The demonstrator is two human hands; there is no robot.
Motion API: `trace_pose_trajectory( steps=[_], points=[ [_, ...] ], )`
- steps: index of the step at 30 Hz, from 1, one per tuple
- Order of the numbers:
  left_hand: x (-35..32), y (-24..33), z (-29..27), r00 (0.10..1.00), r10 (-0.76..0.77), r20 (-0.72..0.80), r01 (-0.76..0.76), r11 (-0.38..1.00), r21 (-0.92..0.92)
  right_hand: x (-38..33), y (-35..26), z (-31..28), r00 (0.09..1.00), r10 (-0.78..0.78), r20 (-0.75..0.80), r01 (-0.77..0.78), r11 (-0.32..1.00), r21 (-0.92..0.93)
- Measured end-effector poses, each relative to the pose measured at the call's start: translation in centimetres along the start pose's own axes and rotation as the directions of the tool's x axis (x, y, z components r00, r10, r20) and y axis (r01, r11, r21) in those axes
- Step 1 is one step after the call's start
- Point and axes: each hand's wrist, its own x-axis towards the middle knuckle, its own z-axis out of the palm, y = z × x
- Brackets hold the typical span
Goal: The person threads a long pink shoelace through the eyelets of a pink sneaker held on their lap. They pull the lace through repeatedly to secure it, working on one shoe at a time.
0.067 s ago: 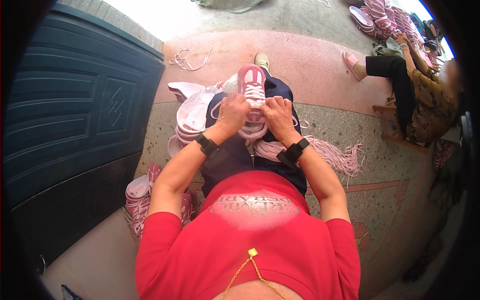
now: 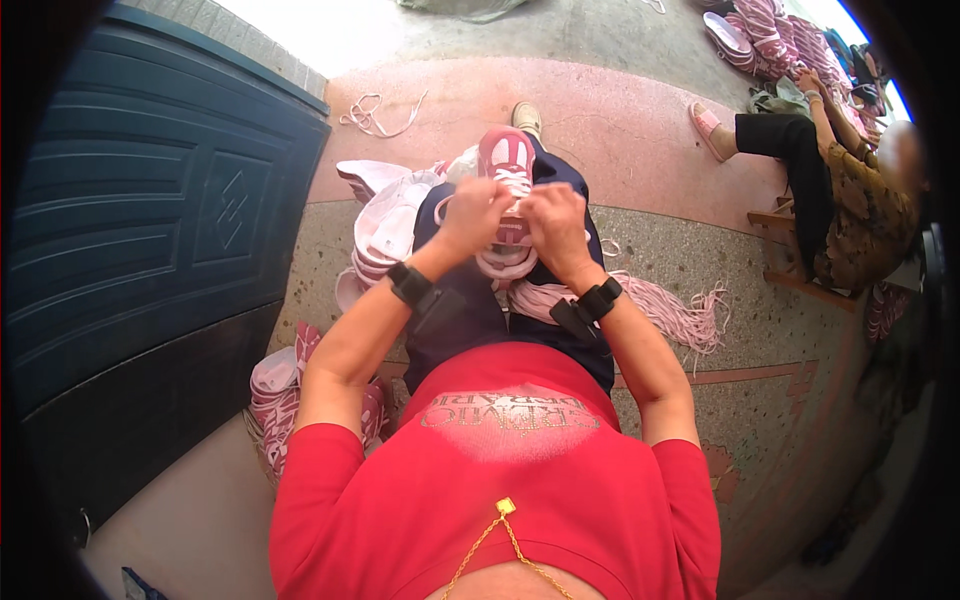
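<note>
Your left hand and right hand meet over the pink shoe lying on your lap, toe pointing away from you; both are closed with the fingers pinched at the lace area in the middle of the shoe, though what exactly sits between the fingertips is hidden by the knuckles. Judging by that, the lacing of this shoe looks under way rather than finished: the upper toward the toe is in view, the part near your hands is covered. A bundle of pale pink laces lies on the floor just beside your right knee, so plenty seems left to thread. A stack of shoes sits by your left knee, more shoes lie near your left hip, and one loose lace rests further out. The dark door closes off your left; another person sits well apart on the right. Ahead the floor gives you room.
</note>
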Motion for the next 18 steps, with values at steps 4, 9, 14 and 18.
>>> trace_pose_trajectory(
  steps=[4, 9, 14, 18],
  points=[
    [6.1, 0.9, -2.1, 0.887, -0.411, 0.213, 0.462, 0.755, -0.466, 5.2, 0.8, 0.0, 0.975, 0.221, -0.037, -0.216, 0.971, 0.101],
    [4.3, -9.3, -4.8, 0.855, -0.519, 0.02, 0.519, 0.854, -0.041, 3.2, 4.7, -0.2, 0.907, 0.409, -0.105, -0.39, 0.906, 0.165],
    [-7.2, -20.8, -8.9, 0.81, -0.552, -0.2, 0.564, 0.637, 0.526, -7.5, 8.8, -1.9, 0.804, 0.586, 0.099, -0.594, 0.798, 0.102],
    [-10.6, -21.8, -8.9, 0.763, -0.629, -0.152, 0.613, 0.628, 0.48, -10.7, 9.6, -4.1, 0.752, 0.65, 0.109, -0.657, 0.753, 0.041]
  ],
)
